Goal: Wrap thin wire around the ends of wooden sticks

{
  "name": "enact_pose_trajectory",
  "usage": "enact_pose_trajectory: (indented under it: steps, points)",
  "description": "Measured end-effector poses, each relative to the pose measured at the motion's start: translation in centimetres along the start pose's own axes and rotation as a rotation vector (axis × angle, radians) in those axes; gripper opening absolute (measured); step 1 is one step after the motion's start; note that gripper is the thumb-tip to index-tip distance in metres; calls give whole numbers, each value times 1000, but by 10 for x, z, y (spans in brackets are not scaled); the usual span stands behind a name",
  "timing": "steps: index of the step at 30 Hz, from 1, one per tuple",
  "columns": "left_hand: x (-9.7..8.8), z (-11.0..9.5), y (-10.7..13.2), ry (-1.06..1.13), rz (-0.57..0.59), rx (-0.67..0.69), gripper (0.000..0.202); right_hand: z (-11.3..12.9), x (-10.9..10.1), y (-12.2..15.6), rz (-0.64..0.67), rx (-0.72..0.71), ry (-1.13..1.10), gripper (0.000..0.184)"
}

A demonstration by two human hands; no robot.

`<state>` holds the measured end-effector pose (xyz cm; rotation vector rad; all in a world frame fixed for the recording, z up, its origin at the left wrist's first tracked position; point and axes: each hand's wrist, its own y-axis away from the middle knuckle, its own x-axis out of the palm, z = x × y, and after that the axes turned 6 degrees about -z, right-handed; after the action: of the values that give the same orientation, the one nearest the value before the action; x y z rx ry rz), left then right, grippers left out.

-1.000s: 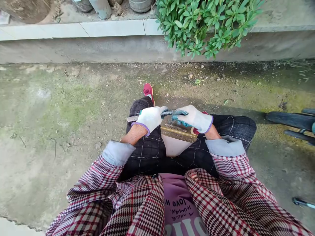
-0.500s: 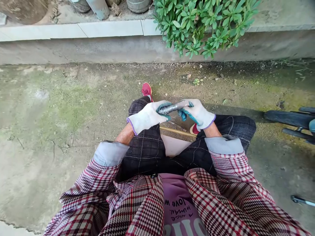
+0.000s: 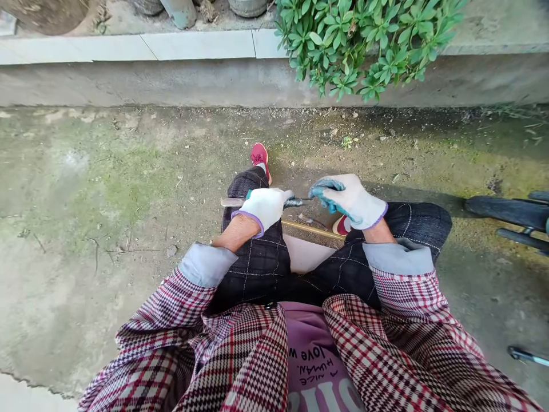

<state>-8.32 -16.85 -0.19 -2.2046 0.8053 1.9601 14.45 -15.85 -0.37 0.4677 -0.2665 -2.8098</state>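
My left hand (image 3: 265, 207), in a white glove with a teal palm, is closed around a stick-like tool with a wire-wrapped part (image 3: 294, 202). Its flat wooden end (image 3: 232, 202) sticks out to the left, and a thin dark tip points right. Beside that tip is my right hand (image 3: 346, 197), gloved alike, with fingers curled together. Whatever those fingers pinch is hidden. Both hands are above my knees, over the ground between my feet.
A thin stick-like object (image 3: 311, 220) lies on the ground beyond a yellow bar (image 3: 311, 229). Ahead runs a low tiled ledge (image 3: 201, 46) with a leafy bush (image 3: 369, 40) overhanging it. A black wheel-like object (image 3: 506, 212) stands at the right, above a dark-tipped rod (image 3: 527, 356).
The tool has turned in my hands: its wooden end, earlier in my right hand, now points left past my left hand. My right hand has shifted to the thin tip.
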Motion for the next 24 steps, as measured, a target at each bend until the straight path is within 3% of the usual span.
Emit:
enact_pose_trajectory:
  steps: [3,6,9,12,15,19,22,24]
  points:
    - [-7,-3,3,144,56,118,34,-4,-7,-2,-142,74,-41,16]
    - [-17,-5,5,363,20,161,37,-10,-7,-7,-229,110,-47,18]
    - [-24,-7,3,534,-95,140,45,-17,-1,-12,-179,44,80,20]
    - [-29,-4,0,588,-231,30,47,-19,9,-13,-8,0,252,21]
    - [-30,3,-2,479,-273,-95,47,-13,18,-10,193,-45,236,26]
    - [-23,7,1,80,-167,-179,40,-4,17,-2,356,-75,103,29]
    - [-13,2,5,-117,-51,-96,37,-4,10,1,275,-20,39,28]
    - [-10,-3,6,-105,-5,25,36,-8,3,0,152,10,-8,27]
